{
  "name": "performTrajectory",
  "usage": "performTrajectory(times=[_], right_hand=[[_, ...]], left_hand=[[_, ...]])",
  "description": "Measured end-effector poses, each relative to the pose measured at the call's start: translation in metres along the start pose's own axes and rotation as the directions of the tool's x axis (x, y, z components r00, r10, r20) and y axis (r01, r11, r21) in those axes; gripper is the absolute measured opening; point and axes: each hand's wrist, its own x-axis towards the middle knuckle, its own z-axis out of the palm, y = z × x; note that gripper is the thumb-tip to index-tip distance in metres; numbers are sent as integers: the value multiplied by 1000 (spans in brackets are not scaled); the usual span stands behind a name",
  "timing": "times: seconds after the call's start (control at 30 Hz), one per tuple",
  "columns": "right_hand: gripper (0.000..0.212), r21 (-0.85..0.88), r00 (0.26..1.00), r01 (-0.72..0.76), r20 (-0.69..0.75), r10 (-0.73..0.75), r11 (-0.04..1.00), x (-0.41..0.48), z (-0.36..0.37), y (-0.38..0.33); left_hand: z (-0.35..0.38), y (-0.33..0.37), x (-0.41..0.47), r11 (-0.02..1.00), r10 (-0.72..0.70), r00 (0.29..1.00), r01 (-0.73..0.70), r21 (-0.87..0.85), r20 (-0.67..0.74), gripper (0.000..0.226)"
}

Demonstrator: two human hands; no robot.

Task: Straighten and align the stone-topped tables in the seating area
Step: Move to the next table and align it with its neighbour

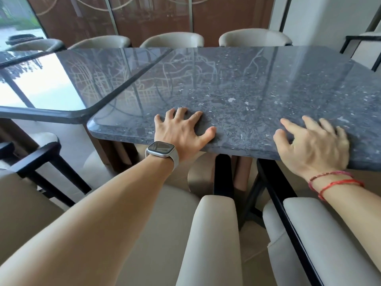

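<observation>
- Seating area is showing brown screen panels point(144, 15) at the back and pale floor point(68, 141) below; the job is looking mid-way, not finished.
- Right worktop point(247, 83), the stone slab being handled, is sitting centre-right, directly ahead of the person, with its left side running hard against the left worktop point(92, 75).
- Seam between them is looking closed or nearly so. The near corners are not lining up, though: the right slab's corner is projecting nearer the camera than the left's. My read is that side-to-side is about done and front edges are still needing squaring. The wide lens is bending lines, so I'm hedging that.
- Worktop count: two clear, plus a sliver of what is looking like a third slab point(18, 55) at far left. Its alignment is not checkable from here.
- Chair count: four cream backs along the far side, at point(35, 44), point(101, 41), point(173, 39) and point(255, 37). Three are sitting on the near side, at point(31, 159), point(216, 234) and point(309, 244).
- Left grip point(181, 129) is lying open, fingers splayed flat on the right slab by its near edge.
- Right grip point(315, 147) is also lying open, fingers resting on top at the same edge, clutching nothing that I can see.
- Smalls: one watch point(159, 148) on the left wrist, two red bands point(334, 180) on the right.
</observation>
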Motion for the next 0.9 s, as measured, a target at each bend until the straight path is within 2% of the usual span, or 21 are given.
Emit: performTrajectory(times=[0.2,0.9], right_hand=[[59,-6,999,18,-44,-19,1000,1,3,2],[67,-35,999,15,32,-14,999,13,11,7]], left_hand=[[0,2,0,1000,-8,1000,8,-3,-11,85],[7,6,11,1000,-2,1000,2,20,-21,83]])
